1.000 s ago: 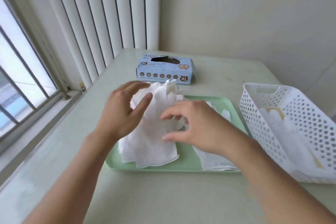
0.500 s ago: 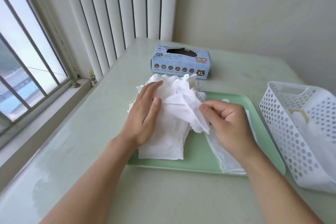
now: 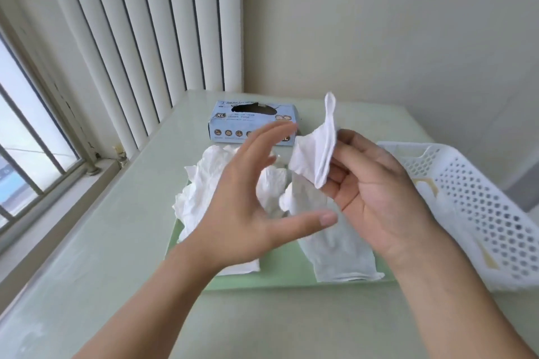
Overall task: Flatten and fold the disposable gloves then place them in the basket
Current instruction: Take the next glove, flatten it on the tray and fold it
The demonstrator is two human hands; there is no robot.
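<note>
- I see the pale green desk (image 3: pixel 87 285) nearest, with both forearms reaching in over it.
- On it sits a green tray (image 3: pixel 280 278); a flat glove (image 3: pixel 341 256) lies at its right end and a crumpled heap of gloves (image 3: pixel 204 183) at its left.
- The left hand (image 3: pixel 250 213) hovers above the tray, fingers spread and relaxed, gripping nothing.
- The right hand (image 3: pixel 376 183), raised beside it, pinches 1 white glove (image 3: pixel 315 154) that hangs clear of the tray.
- The white perforated basket (image 3: pixel 481 213) stands just right of the tray, with white gloves inside.
- Farther back stands a blue glove box (image 3: pixel 233 125) marked XL, then vertical blinds (image 3: pixel 145 38).
</note>
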